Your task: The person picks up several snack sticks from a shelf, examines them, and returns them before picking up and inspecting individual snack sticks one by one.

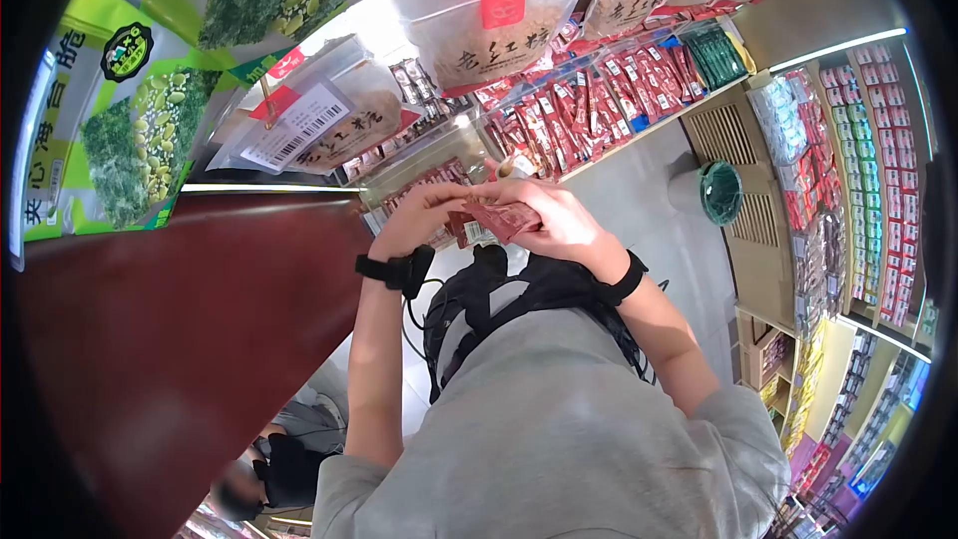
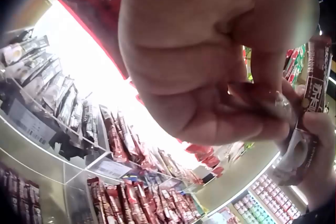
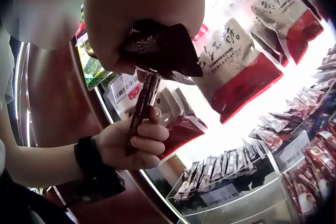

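Observation:
In the head view both hands meet in front of the waist at dark red sachets (image 1: 509, 219). My left hand (image 1: 417, 220) pinches a slim dark red packet (image 3: 142, 109), its fingers curled round it in the right wrist view. The right hand (image 1: 564, 218) grips a wider dark red sachet (image 3: 157, 48), which sticks out past its fingers. In the left wrist view, the left hand (image 2: 194, 61) is close to the camera and a brown printed packet (image 2: 316, 79) stands beside the right hand's fingers at the right edge.
Bags of brown sugar (image 1: 499, 35) hang above, beside green seaweed snack packs (image 1: 150, 130). Bins of red sachets (image 1: 599, 100) line the shelf. A green-lined bin (image 1: 720, 193) stands on the floor. At the left is a dark red surface (image 1: 200, 339), with another person (image 1: 289, 459) at lower left.

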The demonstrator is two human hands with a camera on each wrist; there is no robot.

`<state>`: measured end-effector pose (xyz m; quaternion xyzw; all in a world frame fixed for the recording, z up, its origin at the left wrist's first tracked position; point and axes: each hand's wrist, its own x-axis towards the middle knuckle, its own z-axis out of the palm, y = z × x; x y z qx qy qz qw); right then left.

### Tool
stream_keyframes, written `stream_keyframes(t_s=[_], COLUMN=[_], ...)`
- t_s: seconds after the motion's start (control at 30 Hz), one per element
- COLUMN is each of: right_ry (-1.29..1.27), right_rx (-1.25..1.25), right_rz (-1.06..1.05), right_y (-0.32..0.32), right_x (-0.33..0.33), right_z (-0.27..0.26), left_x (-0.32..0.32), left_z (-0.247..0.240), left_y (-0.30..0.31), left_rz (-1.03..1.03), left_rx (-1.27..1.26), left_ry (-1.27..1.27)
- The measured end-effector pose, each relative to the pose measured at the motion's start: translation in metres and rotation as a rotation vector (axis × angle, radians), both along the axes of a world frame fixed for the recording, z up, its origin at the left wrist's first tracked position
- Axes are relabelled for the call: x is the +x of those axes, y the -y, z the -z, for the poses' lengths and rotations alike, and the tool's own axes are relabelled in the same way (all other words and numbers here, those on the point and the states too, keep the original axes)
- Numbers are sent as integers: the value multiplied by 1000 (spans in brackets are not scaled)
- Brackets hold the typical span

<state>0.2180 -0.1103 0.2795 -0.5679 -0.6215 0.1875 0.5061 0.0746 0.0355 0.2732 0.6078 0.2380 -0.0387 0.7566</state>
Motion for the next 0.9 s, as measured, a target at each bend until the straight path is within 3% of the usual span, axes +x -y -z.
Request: stream_keyframes(t_s=[0.03, 0.1, 0.17, 0.2, 0.33, 0.4, 0.43, 0.5, 0.57, 0.6, 0.67, 0.77, 0.83, 0.9], right_ry=[-4, -6, -286, -349, -276, -221, -165, -222, -237, -85, -61, -57, -192, -222], right_rx=[-28, -58, -374, -485, -359, -332, -301, -294, -377, -476, -507, -546, -668, -448], right_rz=[39, 83, 254, 243, 136, 147, 165, 165, 15, -63, -157, -187, -55, 190], right_y=[3, 10, 21, 22, 24, 24, 22, 20, 17, 15, 12, 17, 21, 35], right_x=[0, 2, 9, 15, 18, 15, 13, 7, 3, 3, -5, -7, 5, 17], right_z=[-1, 1, 6, 5, 21, 26, 28, 35, 46, 36, 48, 62, 54, 67], left_x=[0, -2, -3, -2, 1, 1, 1, 0, -1, 1, 5, 10, 15, 20], left_z=[9, 38, 40, 37, 45, 58, 66, 85, 103, 108, 119, 144, 178, 221], left_y=[-5, -10, -10, -10, -11, -12, -11, -8, -9, -10, -8, -13, -19, -26], left_rz=[15, 21, 59, 38, 8, -269, -264, -488, -489, -506, -536, -365, -357, -490], left_rx=[-28, 107, 200, 162, 142, -83, -82, -218, -271, -442, -678, -539, -454, -196], left_ry=[-124, -36, 15, -9, -29, -135, -139, -160, -145, -106, -109, -277, -324, -330])
